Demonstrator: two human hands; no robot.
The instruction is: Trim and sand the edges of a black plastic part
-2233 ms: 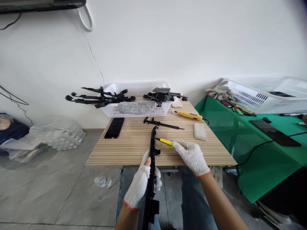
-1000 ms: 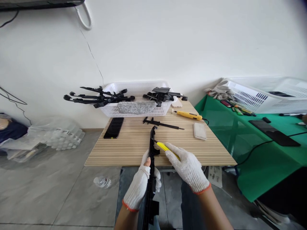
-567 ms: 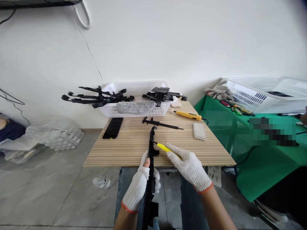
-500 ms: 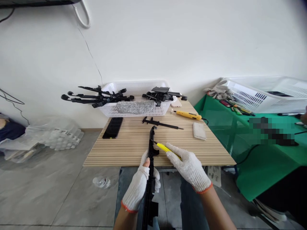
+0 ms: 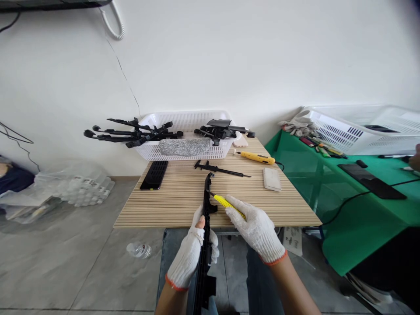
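My left hand (image 5: 192, 249), in a white knitted glove with the thumb tip bare, is wrapped round a long black plastic part (image 5: 206, 203). The part runs from my lap up over the table's front edge, its curved end lying above the tabletop. In my right hand (image 5: 254, 225), also gloved, is a yellow-handled utility knife (image 5: 226, 203). Its thin dark tip touches or nearly touches the part's edge near the upper end. A black caliper (image 5: 219, 169) lies just beyond the part.
A white basket (image 5: 183, 153) holding several black parts stands at the table's back. On the table (image 5: 177, 210) lie a black phone (image 5: 154, 175), a yellow corded tool (image 5: 256, 157) and a small white box (image 5: 272, 179). Right, a green-covered table (image 5: 348, 223) carries pens, gloves and another basket (image 5: 348, 127).
My right hand and the knife have shifted very slightly left. My left hand and the black part look unmoved.
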